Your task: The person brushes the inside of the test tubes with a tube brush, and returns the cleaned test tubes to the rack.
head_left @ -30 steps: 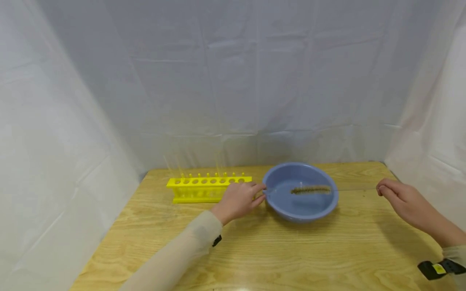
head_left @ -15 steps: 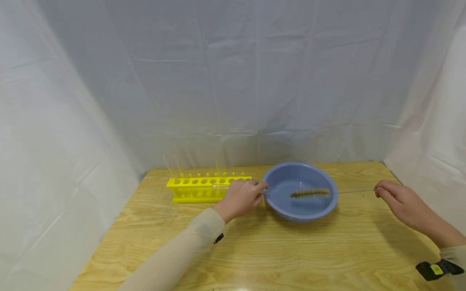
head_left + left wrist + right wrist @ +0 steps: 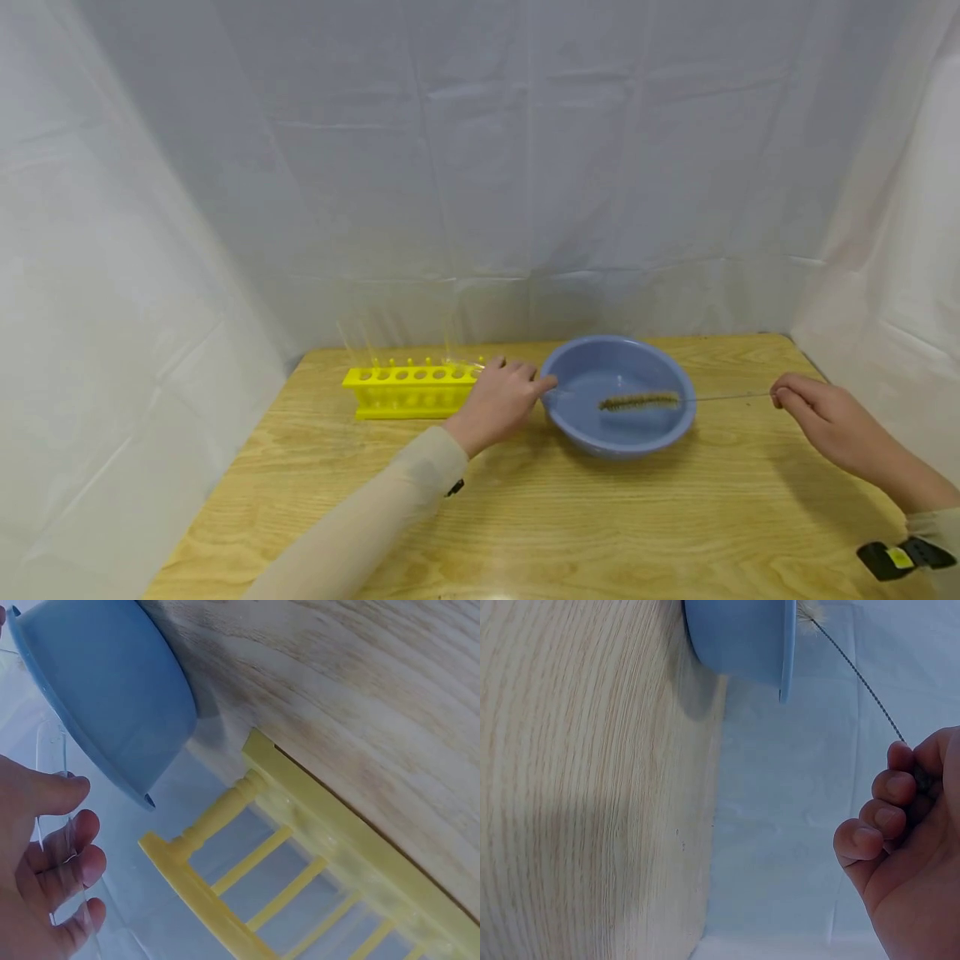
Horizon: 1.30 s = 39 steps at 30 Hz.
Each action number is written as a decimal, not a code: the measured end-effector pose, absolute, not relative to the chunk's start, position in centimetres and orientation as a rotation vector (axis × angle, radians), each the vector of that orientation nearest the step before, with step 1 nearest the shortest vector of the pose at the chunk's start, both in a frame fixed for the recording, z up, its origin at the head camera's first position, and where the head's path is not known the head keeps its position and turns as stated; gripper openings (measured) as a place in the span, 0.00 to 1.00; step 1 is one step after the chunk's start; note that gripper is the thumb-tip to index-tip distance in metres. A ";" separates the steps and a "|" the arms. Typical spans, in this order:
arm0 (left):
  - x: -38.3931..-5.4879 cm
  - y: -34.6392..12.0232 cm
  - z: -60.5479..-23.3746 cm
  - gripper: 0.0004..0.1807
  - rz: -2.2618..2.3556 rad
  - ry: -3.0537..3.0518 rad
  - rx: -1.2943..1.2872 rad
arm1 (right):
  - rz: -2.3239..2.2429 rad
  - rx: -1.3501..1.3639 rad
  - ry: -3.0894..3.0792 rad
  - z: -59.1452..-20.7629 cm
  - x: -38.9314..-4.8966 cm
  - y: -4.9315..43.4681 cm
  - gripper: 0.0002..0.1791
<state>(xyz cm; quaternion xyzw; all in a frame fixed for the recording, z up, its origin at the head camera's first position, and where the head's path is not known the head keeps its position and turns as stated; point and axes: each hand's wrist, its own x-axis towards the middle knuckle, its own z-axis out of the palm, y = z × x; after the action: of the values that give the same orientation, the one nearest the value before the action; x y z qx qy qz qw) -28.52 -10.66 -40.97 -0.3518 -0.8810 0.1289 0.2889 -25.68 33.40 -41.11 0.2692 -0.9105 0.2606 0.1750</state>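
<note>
The left hand had edged right, with thumb and bent fingers wrapped around a clear glass tube. The tube's rack-side end sat higher than half a second before, its other end at the rim of a blue basin. The right hand, fingers curled closed, gripped the wire handle of a brush, whose bristles hung over the basin, hardly shifted. Tube and brush seemed slightly nearer, yet apart. A yellow rack stood left on the bench.
</note>
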 end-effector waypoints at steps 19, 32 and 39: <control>-29.1 -9.7 -40.4 0.16 0.531 -2.256 -0.949 | 0.724 0.766 -2.577 -41.0 -25.7 33.5 0.12; -29.1 -9.2 -40.1 0.12 0.645 -2.222 -0.958 | 0.722 0.764 -2.569 -41.0 -25.7 33.4 0.12; -29.0 -9.1 -40.1 0.12 0.722 -2.220 -0.979 | 0.718 0.759 -2.575 -41.1 -25.7 33.5 0.12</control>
<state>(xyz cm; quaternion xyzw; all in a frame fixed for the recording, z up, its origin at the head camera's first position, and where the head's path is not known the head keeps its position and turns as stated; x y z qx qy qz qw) -29.00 -9.08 -40.09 -0.3688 -0.8364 0.2721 0.3005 -25.74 33.49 -41.09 0.2685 -0.9115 0.2542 0.1803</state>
